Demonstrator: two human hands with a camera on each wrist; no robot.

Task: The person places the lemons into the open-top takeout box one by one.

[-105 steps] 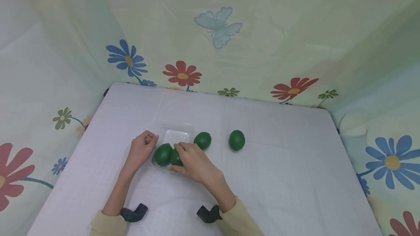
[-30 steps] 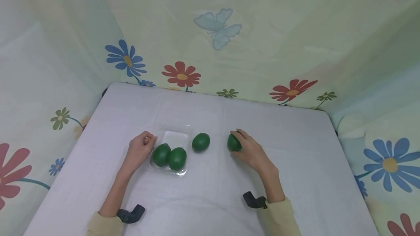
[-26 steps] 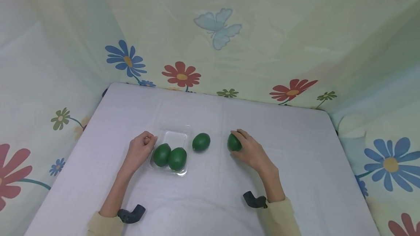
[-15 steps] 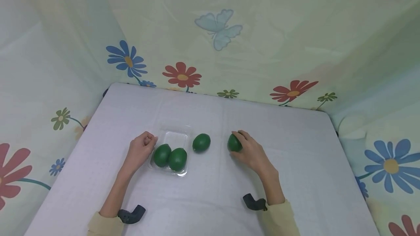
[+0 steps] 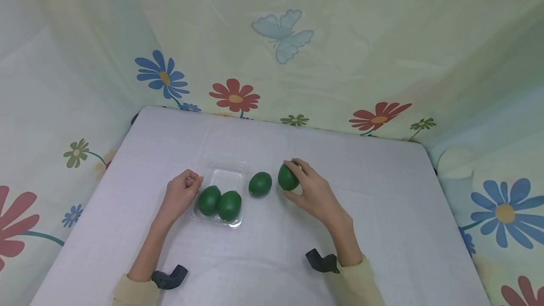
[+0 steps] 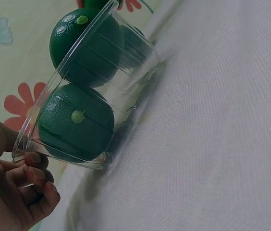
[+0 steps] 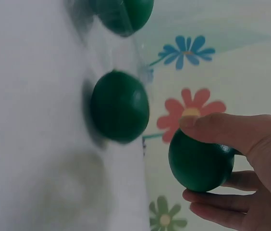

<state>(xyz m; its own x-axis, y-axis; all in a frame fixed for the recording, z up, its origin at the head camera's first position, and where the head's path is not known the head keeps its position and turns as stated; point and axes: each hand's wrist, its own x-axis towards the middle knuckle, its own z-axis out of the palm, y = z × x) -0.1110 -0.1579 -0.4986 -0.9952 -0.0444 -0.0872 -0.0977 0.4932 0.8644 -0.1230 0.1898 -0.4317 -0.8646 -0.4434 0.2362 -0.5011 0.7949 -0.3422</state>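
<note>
My right hand holds a green lime between thumb and fingers. In the right wrist view that held lime is off the cloth, with a shadow below it. My left hand pinches the left rim of a clear plastic container; the left wrist view shows thumb and finger on its rim. Two limes, one at the left and one at the right, sit side by side in the container's near half. Another lime lies on the table just right of the container.
A white cloth covers the table. Behind it hangs a curtain printed with flowers and a butterfly. Dark wrist mounts stick out inward from the left sleeve and the right sleeve.
My right hand let go of a lime in the container, moved right, gripped the far-right lime, then raised it and brought it leftward. My left hand stayed at the container's rim.
</note>
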